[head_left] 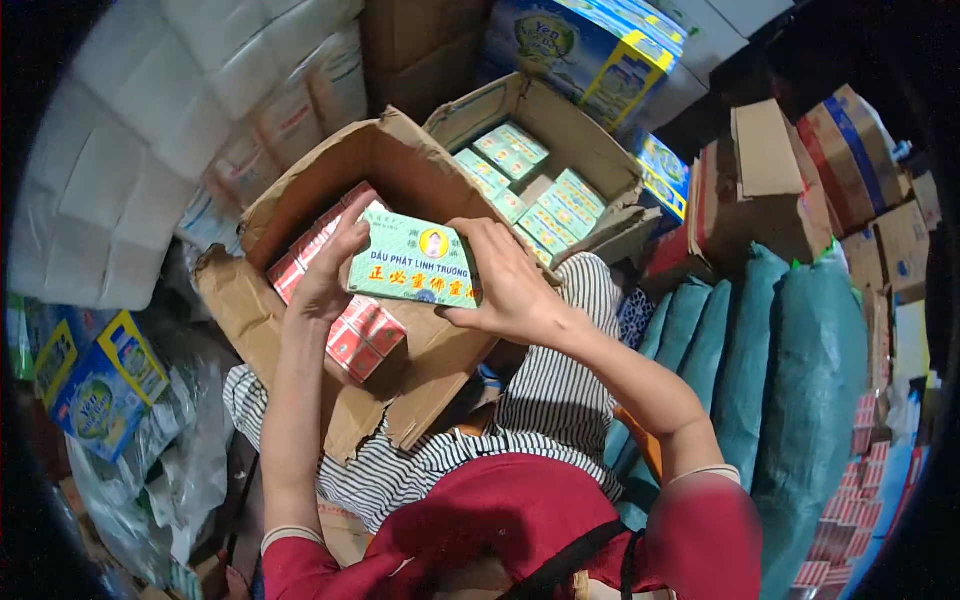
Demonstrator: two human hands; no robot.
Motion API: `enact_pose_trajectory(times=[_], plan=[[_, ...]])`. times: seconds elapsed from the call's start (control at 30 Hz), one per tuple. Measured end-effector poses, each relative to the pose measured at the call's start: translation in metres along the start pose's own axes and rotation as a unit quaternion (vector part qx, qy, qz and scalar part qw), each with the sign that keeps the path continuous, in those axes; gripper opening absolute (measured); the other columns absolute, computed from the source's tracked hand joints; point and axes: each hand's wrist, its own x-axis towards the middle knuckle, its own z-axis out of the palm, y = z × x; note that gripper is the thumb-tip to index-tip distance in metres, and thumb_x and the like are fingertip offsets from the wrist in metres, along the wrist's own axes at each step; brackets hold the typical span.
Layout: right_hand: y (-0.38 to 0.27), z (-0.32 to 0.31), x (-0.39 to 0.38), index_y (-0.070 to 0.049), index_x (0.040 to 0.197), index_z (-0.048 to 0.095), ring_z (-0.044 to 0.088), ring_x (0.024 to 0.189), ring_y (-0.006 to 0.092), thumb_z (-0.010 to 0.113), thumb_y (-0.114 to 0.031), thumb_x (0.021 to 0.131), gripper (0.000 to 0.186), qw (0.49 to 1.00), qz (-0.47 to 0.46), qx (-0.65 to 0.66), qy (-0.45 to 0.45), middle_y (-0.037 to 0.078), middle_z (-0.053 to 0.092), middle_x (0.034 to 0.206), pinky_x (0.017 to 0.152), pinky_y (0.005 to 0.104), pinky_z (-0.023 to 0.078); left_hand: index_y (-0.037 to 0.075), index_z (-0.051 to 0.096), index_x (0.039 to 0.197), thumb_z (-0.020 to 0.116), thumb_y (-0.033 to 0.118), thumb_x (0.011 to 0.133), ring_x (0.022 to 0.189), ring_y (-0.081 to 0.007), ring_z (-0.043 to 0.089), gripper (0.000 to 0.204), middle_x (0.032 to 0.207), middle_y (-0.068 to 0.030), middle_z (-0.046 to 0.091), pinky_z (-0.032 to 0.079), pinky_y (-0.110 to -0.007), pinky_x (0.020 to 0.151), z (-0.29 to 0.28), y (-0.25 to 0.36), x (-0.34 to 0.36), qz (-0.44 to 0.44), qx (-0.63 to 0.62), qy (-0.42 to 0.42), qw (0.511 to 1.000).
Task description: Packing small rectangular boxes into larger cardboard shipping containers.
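A flat pale-green box (pixel 400 280) with a small round portrait and coloured lettering is between my two hands. My left hand (pixel 325 265) grips its left end, and my right hand (pixel 520 290) wraps round its right end. Beneath it stands an opened cardboard carton (pixel 225 310) with torn flaps. Small red-and-white boxes (pixel 365 335) lie packed in rows inside that carton, partly covered by my hands and the green box. Just beyond, a second open carton (pixel 610 170) contains several bundles of small green boxes (pixel 565 210).
White plastic-wrapped packs (pixel 150 130) are stacked at the far left. Blue-and-yellow cartons (pixel 560 45) stand at the back, and another one (pixel 100 385) lies left beside clear plastic bags (pixel 190 450). Bulging teal sacks (pixel 810 370) line my right side, with brown cartons (pixel 765 160) behind them.
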Motion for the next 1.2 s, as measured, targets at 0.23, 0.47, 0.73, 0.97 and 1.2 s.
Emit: enact_pose_trajectory(times=[0.23,0.47,0.73,0.97,1.2], plan=[[0.037,-0.026,-0.022,0.005,0.118,0.039,0.049,0.102,0.0337,0.073,-0.024,0.057,0.075,0.993,0.067,0.012,0.091,0.021,0.048,0.108,0.091,0.038,0.039,0.006,0.025,0.137,0.059,0.033,0.083,0.108,-0.0244,0.052,0.07,0.124,-0.0147,0.046,0.042,-0.042,0.092,0.02,-0.007,0.004,-0.035,-0.083,-0.118,0.989],[0.118,-0.05,0.001,0.008,0.115,0.042,0.051,0.103,0.0311,0.072,-0.031,0.061,0.073,0.942,0.222,-0.048,0.249,0.023,0.051,0.107,0.089,0.0364,0.04,0.001,0.043,0.122,0.056,0.021,0.085,0.093,-0.0244,0.058,0.044,0.105,-0.0137,0.057,0.048,-0.035,0.081,0.038,-0.026,0.026,-0.117,0.008,0.0,0.993],[0.221,0.006,0.059,0.008,0.117,0.04,0.043,0.11,0.0351,0.075,-0.042,0.057,0.086,0.912,0.368,-0.053,0.175,0.023,0.044,0.118,0.094,0.0403,0.037,0.003,0.055,0.103,0.058,0.015,0.084,0.077,-0.0179,0.059,0.023,0.085,-0.0084,0.061,0.047,-0.027,0.07,0.075,-0.024,0.082,-0.007,0.342,-0.037,0.939],[0.275,0.027,0.08,0.009,0.125,0.031,0.036,0.118,0.0348,0.076,-0.045,0.056,0.099,0.844,0.523,0.052,0.112,0.022,0.039,0.124,0.098,0.0427,0.035,0.001,0.055,0.101,0.064,0.023,0.074,0.098,-0.034,0.05,0.035,0.096,-0.0167,0.054,0.033,-0.045,0.096,0.075,-0.057,0.149,0.309,0.665,-0.025,0.68],[0.355,0.01,0.066,0.009,0.127,0.024,0.032,0.119,0.0334,0.076,-0.053,0.05,0.112,0.687,0.664,0.125,0.267,0.021,0.035,0.126,0.102,0.042,0.028,0.003,0.057,0.102,0.062,0.028,0.076,0.109,-0.0324,0.047,0.036,0.102,-0.0152,0.057,0.021,-0.048,0.105,0.071,-0.079,0.146,0.292,0.733,-0.006,0.614]])
